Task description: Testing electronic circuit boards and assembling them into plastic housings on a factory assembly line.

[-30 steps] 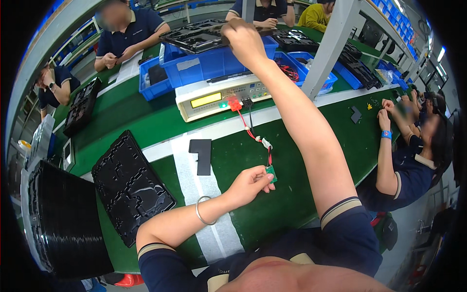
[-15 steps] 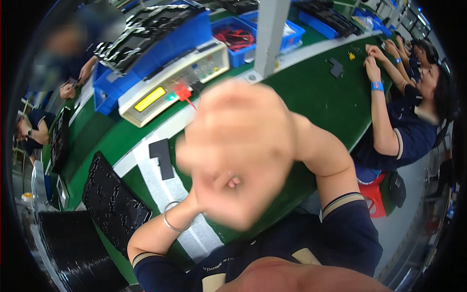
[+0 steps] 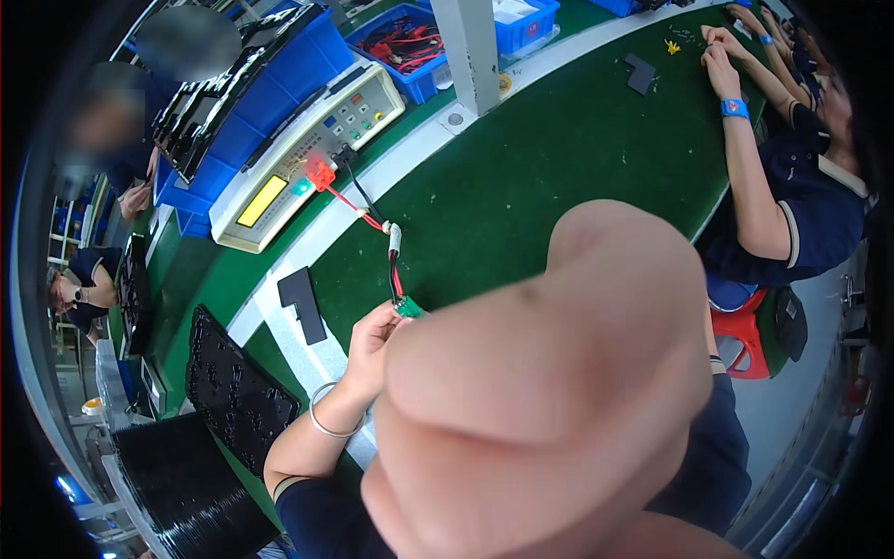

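My left hand (image 3: 370, 349), with a silver bangle at the wrist, pinches a small green circuit board (image 3: 407, 306) over the table. A red and black cable (image 3: 395, 272), partly wrapped in white, runs from the board to a red clip (image 3: 320, 174) and a black plug on a cream bench tester (image 3: 308, 154). My right hand (image 3: 549, 373) looms large and blurred very close to the view, apart from the tester. Its bent shape shows, but its fingertips are hidden, and it covers part of the board.
Left of my left hand lie a dark L-shaped piece (image 3: 300, 303) and a black moulded tray (image 3: 237, 387). A stack of black trays (image 3: 191, 484) stands nearer. Behind the tester are blue bins (image 3: 419, 79) and a grey post (image 3: 468, 56). A co-worker (image 3: 792, 200) sits at right.
My hands were raised together, blurred, before the view. Now they are apart: the left is lower with the board showing in it, the right nearer the view. The view has shifted too.
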`<state>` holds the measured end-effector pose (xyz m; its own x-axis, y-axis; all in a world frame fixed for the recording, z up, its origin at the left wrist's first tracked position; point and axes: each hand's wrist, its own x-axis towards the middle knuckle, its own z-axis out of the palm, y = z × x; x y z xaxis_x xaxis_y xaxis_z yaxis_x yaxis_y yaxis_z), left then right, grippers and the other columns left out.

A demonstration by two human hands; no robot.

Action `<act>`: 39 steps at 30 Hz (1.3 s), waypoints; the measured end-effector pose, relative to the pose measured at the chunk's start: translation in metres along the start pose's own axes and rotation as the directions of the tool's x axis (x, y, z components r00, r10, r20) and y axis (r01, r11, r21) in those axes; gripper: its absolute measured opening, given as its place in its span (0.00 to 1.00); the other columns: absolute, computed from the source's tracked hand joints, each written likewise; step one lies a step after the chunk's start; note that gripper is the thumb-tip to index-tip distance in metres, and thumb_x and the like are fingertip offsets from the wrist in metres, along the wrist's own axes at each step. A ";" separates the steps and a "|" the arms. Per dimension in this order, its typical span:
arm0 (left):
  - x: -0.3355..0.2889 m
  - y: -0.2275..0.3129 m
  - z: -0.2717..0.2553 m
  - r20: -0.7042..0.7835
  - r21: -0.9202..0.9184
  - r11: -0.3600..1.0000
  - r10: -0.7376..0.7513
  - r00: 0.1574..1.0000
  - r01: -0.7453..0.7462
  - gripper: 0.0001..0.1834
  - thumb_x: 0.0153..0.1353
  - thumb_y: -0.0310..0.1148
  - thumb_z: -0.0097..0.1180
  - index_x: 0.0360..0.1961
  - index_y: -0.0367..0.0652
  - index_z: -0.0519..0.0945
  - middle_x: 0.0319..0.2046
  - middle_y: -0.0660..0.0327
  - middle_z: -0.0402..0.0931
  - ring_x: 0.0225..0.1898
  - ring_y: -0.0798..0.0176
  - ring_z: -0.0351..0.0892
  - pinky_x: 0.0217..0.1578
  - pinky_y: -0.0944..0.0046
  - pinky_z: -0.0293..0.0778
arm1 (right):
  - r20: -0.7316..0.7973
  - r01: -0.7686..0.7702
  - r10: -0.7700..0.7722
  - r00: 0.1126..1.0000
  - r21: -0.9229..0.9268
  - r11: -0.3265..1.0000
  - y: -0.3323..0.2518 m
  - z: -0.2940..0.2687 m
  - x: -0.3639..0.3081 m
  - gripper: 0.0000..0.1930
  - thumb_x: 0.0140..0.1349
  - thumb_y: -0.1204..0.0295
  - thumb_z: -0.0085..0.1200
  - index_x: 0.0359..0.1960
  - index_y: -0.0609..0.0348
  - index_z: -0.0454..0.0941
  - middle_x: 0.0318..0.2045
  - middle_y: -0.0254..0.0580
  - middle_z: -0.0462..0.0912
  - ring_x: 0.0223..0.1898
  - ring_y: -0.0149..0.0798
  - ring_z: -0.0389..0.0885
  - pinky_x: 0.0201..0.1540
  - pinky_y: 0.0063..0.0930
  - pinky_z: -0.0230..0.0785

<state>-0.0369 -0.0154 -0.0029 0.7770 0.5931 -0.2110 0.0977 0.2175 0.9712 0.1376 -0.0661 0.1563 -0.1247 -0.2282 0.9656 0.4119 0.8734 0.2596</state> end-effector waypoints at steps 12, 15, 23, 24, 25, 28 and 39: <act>0.007 0.007 0.000 0.092 -0.023 0.997 0.069 0.993 -0.067 0.07 0.59 0.25 0.43 0.34 0.33 0.71 0.25 0.58 0.74 0.25 0.71 0.71 0.29 0.72 0.69 | 0.236 -0.153 0.190 0.953 -0.166 0.974 -0.001 -0.005 -0.002 0.06 0.36 0.72 0.49 0.12 0.55 0.63 0.16 0.31 0.64 0.17 0.31 0.62 0.23 0.21 0.59; 0.006 0.007 -0.003 0.084 -0.005 0.999 0.051 0.995 -0.051 0.07 0.59 0.25 0.42 0.34 0.33 0.71 0.25 0.58 0.74 0.25 0.71 0.71 0.30 0.73 0.69 | 0.270 -0.185 0.225 0.936 -0.167 0.969 -0.007 0.018 -0.003 0.06 0.35 0.72 0.49 0.12 0.55 0.64 0.16 0.31 0.65 0.17 0.30 0.63 0.23 0.20 0.60; 0.013 0.006 0.011 0.094 0.100 0.987 0.114 0.989 -0.123 0.07 0.60 0.28 0.43 0.26 0.38 0.70 0.21 0.69 0.67 0.24 0.79 0.64 0.25 0.77 0.62 | 0.296 -0.120 0.130 0.946 -0.051 0.991 -0.024 -0.022 0.003 0.07 0.31 0.73 0.51 0.13 0.54 0.65 0.17 0.30 0.68 0.17 0.30 0.65 0.24 0.20 0.63; 0.000 0.000 0.000 0.107 0.056 0.998 0.036 0.994 -0.043 0.09 0.60 0.28 0.43 0.24 0.38 0.69 0.20 0.69 0.67 0.23 0.79 0.64 0.24 0.77 0.62 | 0.290 -0.108 0.099 0.952 0.014 0.994 -0.023 -0.018 0.000 0.07 0.30 0.73 0.51 0.13 0.54 0.65 0.17 0.30 0.68 0.18 0.30 0.65 0.24 0.19 0.63; -0.013 -0.007 -0.016 0.112 0.243 0.969 0.023 0.993 -0.050 0.11 0.60 0.30 0.43 0.22 0.37 0.69 0.20 0.70 0.67 0.23 0.79 0.64 0.24 0.76 0.63 | 0.283 -0.094 0.067 0.957 0.081 0.992 -0.022 -0.011 -0.002 0.07 0.30 0.73 0.52 0.13 0.54 0.65 0.17 0.30 0.68 0.18 0.30 0.66 0.24 0.19 0.63; -0.011 0.050 0.016 0.007 0.252 0.958 0.136 0.991 -0.134 0.13 0.59 0.34 0.46 0.21 0.38 0.70 0.18 0.72 0.66 0.23 0.80 0.64 0.23 0.76 0.63 | 0.361 -0.054 0.027 0.932 0.066 0.996 -0.007 -0.016 0.001 0.08 0.28 0.73 0.52 0.13 0.54 0.66 0.18 0.30 0.69 0.18 0.29 0.66 0.24 0.19 0.64; -0.213 0.024 -0.166 -0.900 0.261 -0.047 0.350 0.260 0.964 0.28 0.46 0.46 0.57 0.41 0.34 0.67 0.40 0.45 0.67 0.37 0.47 0.72 0.36 0.56 0.70 | 0.427 -0.019 -0.007 0.904 0.055 0.998 0.033 -0.039 0.025 0.06 0.31 0.83 0.49 0.17 0.64 0.69 0.21 0.42 0.72 0.20 0.37 0.69 0.21 0.23 0.60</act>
<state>-0.3030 -0.0077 0.0466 -0.3232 0.9281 0.1848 0.9068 0.3596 -0.2201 0.1833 -0.0592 0.1893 -0.5005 -0.0288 0.8652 0.3636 0.9000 0.2403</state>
